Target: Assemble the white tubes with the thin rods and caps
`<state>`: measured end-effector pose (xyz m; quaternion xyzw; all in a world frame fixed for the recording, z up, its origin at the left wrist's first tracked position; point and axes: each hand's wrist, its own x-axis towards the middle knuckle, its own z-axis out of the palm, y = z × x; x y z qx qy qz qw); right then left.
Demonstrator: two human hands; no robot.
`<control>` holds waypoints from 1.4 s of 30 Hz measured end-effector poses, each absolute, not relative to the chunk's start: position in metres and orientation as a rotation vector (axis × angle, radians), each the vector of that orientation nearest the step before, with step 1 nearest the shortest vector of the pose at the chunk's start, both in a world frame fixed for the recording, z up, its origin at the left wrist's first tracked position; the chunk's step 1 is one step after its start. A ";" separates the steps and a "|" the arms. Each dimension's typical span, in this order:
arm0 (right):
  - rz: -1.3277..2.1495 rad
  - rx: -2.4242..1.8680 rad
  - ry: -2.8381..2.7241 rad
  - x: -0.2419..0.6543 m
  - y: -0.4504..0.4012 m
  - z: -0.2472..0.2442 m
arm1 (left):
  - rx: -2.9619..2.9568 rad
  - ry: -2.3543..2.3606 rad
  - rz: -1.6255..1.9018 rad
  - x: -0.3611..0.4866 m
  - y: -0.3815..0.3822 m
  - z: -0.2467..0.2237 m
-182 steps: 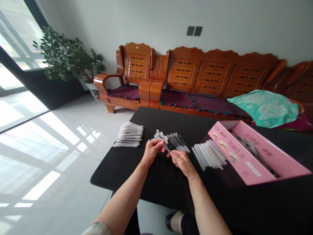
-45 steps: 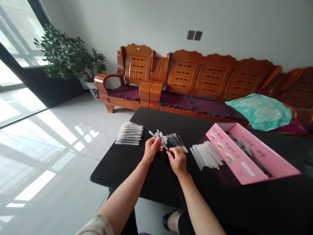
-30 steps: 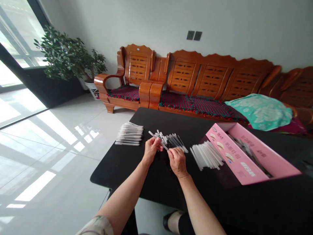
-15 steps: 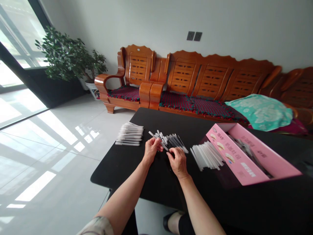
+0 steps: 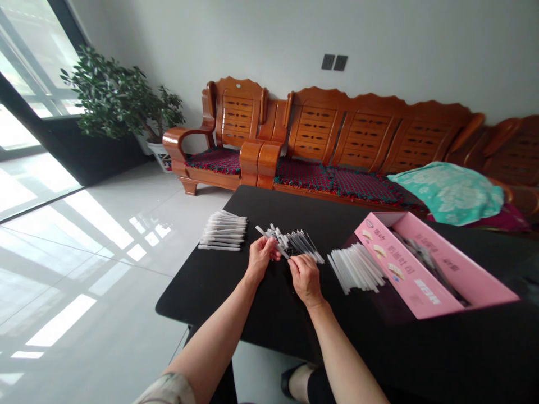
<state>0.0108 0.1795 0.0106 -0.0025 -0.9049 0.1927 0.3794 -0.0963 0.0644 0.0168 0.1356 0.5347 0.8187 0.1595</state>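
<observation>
My left hand [image 5: 261, 256] is closed round the white barrel of a pen [image 5: 261, 230], which slants down to the right above the table. At the pen's lower end, the fingertips of my right hand [image 5: 306, 276] are pinched together on it. Just beyond my hands lie a small heap of white caps [image 5: 278, 234] and a row of thin dark refills [image 5: 304, 244]. Left of them is a stack of white pens [image 5: 223, 230] with dark tips. To the right of my right hand rests a pile of empty-looking white tubes [image 5: 356, 268].
A pink box [image 5: 391, 275], open on top with dark items inside, stands on the right of the black table [image 5: 202, 292]. Behind the table is a wooden sofa [image 5: 362, 134] with a turquoise cloth [image 5: 450, 193]. A potted plant [image 5: 122, 101] stands at the left.
The fingers of my right hand have shifted slightly at the pen's lower end and sit closer against it. My left hand keeps its place, and the piles look the same.
</observation>
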 end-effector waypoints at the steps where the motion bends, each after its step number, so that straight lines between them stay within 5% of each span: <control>1: 0.492 -0.010 -2.309 0.011 0.179 0.011 | 0.387 1.529 2.338 -0.096 0.065 0.017; 42: 0.342 -0.277 -2.232 0.010 0.195 0.000 | 0.281 1.519 2.472 -0.104 0.062 0.011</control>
